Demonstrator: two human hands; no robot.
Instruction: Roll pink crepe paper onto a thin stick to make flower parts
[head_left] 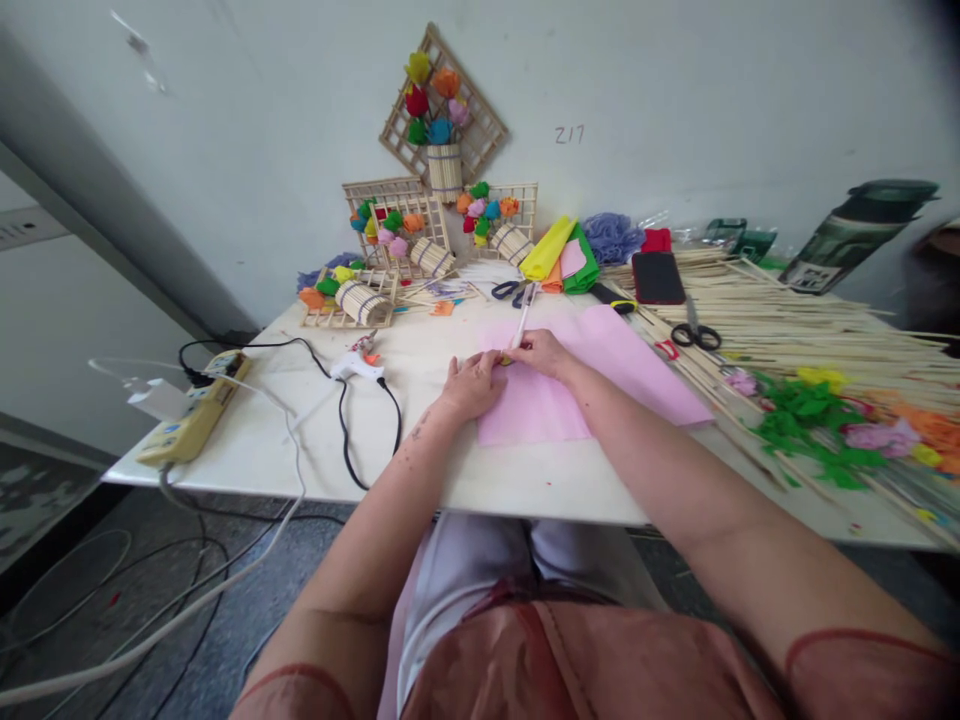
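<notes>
Landmark: the flat pink paper sheet (600, 380) I work on, mid-table.
Left hand (471, 385): pressed flat on the sheet's near-left edge, fingers unclenched.
Right hand (541, 352): pinching a thin white stick (520, 326) above the sheet's far-left corner.
White glue gun (358, 366): left of the sheet.

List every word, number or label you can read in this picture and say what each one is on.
"217": handwritten on the white wall, at, right of the hanging lattice frame.
Print on the dark green package at the far right: too blurred to read.
Label on the yellow power strip: too small to read.
Nothing else legible.
</notes>
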